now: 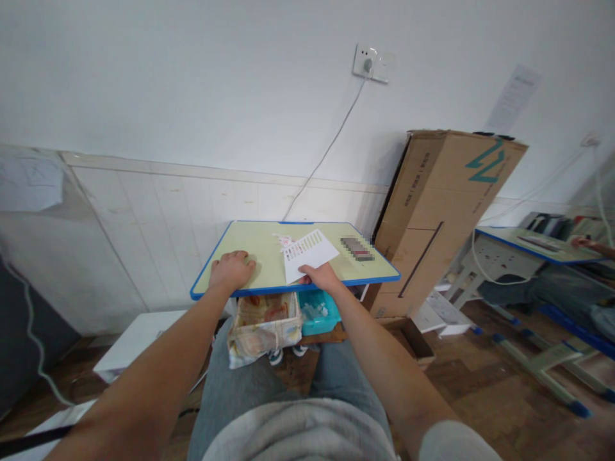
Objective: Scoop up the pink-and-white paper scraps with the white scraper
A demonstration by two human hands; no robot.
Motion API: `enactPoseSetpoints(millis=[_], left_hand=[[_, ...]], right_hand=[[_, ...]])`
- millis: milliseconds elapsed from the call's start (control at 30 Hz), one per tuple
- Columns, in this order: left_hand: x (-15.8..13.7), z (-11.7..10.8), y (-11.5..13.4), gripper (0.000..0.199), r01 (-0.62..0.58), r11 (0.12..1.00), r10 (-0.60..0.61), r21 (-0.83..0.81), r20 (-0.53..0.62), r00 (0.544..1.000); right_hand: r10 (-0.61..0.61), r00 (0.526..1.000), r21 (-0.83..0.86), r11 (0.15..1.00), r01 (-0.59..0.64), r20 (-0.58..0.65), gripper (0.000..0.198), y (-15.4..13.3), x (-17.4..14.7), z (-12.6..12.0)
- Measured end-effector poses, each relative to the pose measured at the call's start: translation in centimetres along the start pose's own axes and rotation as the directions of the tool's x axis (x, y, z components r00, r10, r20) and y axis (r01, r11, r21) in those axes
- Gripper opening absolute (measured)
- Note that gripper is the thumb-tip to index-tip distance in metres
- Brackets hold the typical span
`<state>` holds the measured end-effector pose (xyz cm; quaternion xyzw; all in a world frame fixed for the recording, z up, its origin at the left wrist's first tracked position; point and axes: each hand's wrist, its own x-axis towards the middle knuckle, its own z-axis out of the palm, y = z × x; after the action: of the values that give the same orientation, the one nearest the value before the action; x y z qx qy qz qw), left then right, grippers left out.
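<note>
The printed white sheet [312, 254] is pinched in the right hand [318, 275], thumb on top at its near edge, over the middle of the bench [269, 275]. Its long axis slants from near left to far right. The right hand is the nearer, already touching; the left hand [231, 270] rests palm down, fingers loosely bent, apart to the sheet's left, with bare benchtop between.
</note>
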<state>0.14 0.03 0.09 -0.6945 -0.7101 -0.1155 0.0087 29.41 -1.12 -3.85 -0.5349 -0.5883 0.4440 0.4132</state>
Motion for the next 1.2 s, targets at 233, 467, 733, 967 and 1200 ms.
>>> enactPoseSetpoints(millis=[233,467,733,967,1200], left_hand=[[0.1,0.2,-0.1,0.072,-0.008,1.0,0.008,-0.004,0.004,1.0],[0.1,0.2,-0.2,0.072,-0.019,1.0,0.019,0.003,-0.001,1.0],[0.0,0.1,-0.2,0.075,-0.016,1.0,0.016,0.001,0.012,1.0],[-0.1,0.1,-0.1,0.075,-0.019,1.0,0.019,0.002,0.005,1.0],[-0.1,0.1,-0.1,0.073,-0.023,1.0,0.023,0.0,-0.005,1.0]], right_hand=[[-0.007,0.999,0.094,0.996,0.01,-0.041,0.021,0.3,0.3,0.0],[0.033,0.963,0.157,0.988,0.01,-0.268,0.034,0.5,1.6,-0.7],[0.018,0.993,0.121,0.993,-0.004,-0.117,0.017,0.0,0.1,-0.3],[0.001,0.993,0.125,0.992,0.014,-0.121,0.023,-0.8,-0.5,-0.2],[0.096,0.957,0.127,0.99,-0.063,-0.275,0.041,-1.0,1.1,-0.4]])
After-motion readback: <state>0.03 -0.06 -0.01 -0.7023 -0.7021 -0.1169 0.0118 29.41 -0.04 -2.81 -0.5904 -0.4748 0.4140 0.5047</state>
